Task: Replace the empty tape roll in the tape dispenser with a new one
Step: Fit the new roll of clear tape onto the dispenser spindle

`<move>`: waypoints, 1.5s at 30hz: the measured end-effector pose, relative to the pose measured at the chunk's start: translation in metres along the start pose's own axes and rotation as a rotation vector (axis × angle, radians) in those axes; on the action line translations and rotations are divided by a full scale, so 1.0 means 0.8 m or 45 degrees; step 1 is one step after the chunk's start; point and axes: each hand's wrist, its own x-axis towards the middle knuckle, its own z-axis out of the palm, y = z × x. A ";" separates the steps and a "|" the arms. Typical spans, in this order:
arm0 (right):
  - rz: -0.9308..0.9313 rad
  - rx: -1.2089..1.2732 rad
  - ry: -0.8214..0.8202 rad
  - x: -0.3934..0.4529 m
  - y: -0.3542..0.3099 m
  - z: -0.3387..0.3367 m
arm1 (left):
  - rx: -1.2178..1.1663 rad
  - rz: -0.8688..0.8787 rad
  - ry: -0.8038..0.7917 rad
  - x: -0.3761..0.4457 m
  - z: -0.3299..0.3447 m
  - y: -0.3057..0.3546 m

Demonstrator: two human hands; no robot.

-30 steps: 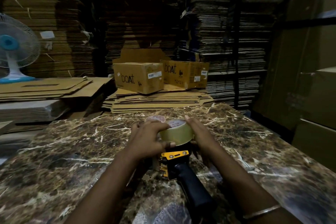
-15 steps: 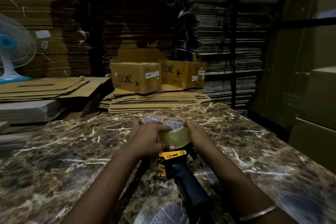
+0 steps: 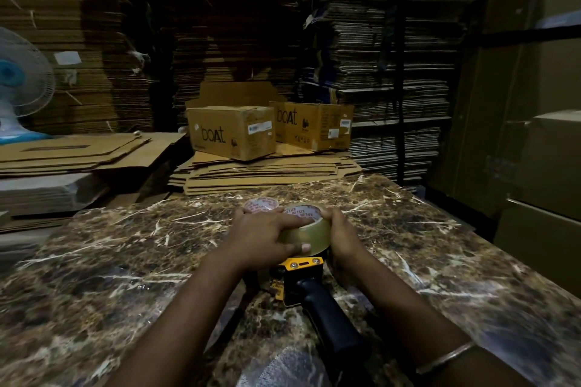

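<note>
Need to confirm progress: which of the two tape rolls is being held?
The nearer roll, gripped by both hands over the dispenser; the other roll lies untouched behind it.

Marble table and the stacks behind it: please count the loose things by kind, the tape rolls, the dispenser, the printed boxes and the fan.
Tape rolls: 2, new tape roll held by left hand and right hand, second roll behind
Tape dispenser: 1
Printed boxes: 2, left box, right box
Fan: 1
Total: 6

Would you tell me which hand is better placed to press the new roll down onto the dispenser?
Left, probably. The left hand lies across the top of the tape roll; the right hand only holds its side.
</note>
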 end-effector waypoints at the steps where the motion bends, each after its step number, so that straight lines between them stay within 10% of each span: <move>1: -0.008 0.024 -0.006 0.000 0.000 0.000 | 0.022 0.004 -0.011 0.000 0.001 0.001; 11: -0.048 -0.074 0.022 -0.012 0.013 0.017 | -0.003 -0.039 -0.004 -0.001 0.004 0.003; 16: -0.005 -0.699 0.279 -0.018 0.006 0.029 | -0.134 -0.056 0.103 -0.010 0.011 -0.014; 23: 0.132 -0.353 0.088 0.000 -0.002 0.013 | -0.961 -0.249 0.644 -0.002 0.018 -0.040; 33: -0.371 0.010 -0.217 -0.017 -0.033 0.010 | -1.176 -0.150 0.366 -0.007 -0.019 -0.047; 45: -0.944 -0.501 -0.385 -0.020 -0.049 -0.001 | -1.363 0.135 0.077 -0.018 -0.035 -0.053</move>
